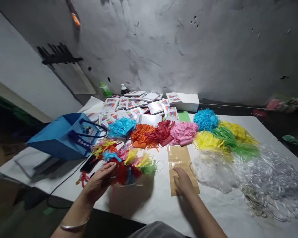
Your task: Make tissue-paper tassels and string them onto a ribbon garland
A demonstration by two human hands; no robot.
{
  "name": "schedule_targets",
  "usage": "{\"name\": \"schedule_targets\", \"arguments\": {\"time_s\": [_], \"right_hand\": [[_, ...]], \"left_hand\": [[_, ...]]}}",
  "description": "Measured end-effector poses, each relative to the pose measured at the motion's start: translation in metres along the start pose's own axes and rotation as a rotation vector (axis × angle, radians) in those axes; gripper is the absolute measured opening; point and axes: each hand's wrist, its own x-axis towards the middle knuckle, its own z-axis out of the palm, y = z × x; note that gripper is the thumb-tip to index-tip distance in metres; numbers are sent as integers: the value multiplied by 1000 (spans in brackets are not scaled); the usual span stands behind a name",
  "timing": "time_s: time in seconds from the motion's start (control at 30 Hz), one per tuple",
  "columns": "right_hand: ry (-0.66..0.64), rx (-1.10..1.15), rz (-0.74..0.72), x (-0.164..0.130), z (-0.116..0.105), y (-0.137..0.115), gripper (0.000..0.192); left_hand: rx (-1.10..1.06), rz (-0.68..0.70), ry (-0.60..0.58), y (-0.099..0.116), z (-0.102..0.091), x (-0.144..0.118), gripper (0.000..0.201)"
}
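My left hand (101,180) is closed with its fingertips on a bunch of coloured tassels (131,157) in red, yellow, blue, pink and green, held above the white table. A thin pale thread (160,165) loops out from the green end of the bunch toward my right hand. My right hand (183,181) pinches a thin, shiny needle-like piece (170,164) over a brown paper strip (180,155). Heaps of cut strips lie beyond both hands: blue (122,126), orange (142,135), dark red (164,132) and pink (183,132).
A blue bag (57,137) leans at the left, near a dark phone (88,163) and a black cable. Printed boxed cards (149,107) pile up by the wall. Clear plastic (213,170) and silvery cord (275,183) lie at the right, below yellow strips (211,140).
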Motion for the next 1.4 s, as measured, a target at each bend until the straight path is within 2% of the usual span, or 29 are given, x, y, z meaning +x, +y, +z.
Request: {"name": "schedule_targets", "arguments": {"time_s": [0.1,0.2,0.27,0.3,0.37,0.43,0.47,0.53,0.67,0.73,0.77,0.8,0.87,0.93,1.0,1.1,1.17,1.2,1.27,1.4], "right_hand": [[-124,45,-20,35,25,-11,63],[-270,112,-26,55,63,-33,88],[-366,173,-12,55,92,-51,99],[-416,208,2,51,105,-60,99],[-517,282,44,41,122,-73,84],[-599,342,93,29,120,-77,66],[-618,365,117,24,111,-75,61],[-606,397,158,16,78,-64,60],[-508,431,209,-2,-24,-31,29],[-410,504,380,-15,-76,-16,35],[-308,598,407,-21,-99,-10,35],[-129,709,432,-27,-119,-4,36],[309,889,419,-36,-153,7,37],[607,918,404,-44,-180,20,34],[725,756,425,-51,-200,36,30],[716,279,524,-63,-215,62,24],[689,-44,556,-66,-208,71,19],[668,-167,529,-65,-197,71,20],[559,-354,359,-54,-162,58,29],[167,-148,-32,-16,-66,-4,30]], "left_hand": [[-51,35,-32,4,-15,-7,20],[-126,44,45,6,-25,-13,17],[-188,33,105,8,-30,-16,14],[-227,31,109,9,-33,-16,13],[-314,55,68,14,-40,-16,16],[-383,108,17,22,-50,-14,21],[-401,135,4,26,-55,-13,23],[-407,176,1,35,-66,-9,25],[-364,180,-16,40,-78,4,24],[-361,166,-37,35,-76,13,23],[-366,158,-49,32,-74,18,23],[-372,150,-61,28,-70,23,23],[-369,131,-76,20,-64,32,19],[-337,105,-84,14,-58,40,12],[-280,83,-95,8,-53,45,7],[-162,51,-154,-4,-44,47,13],[-79,24,-194,-15,-35,45,22],[-41,7,-208,-21,-30,43,26],[20,-29,-226,-32,-20,40,33],[68,-64,-260,-46,-5,34,36]]}}
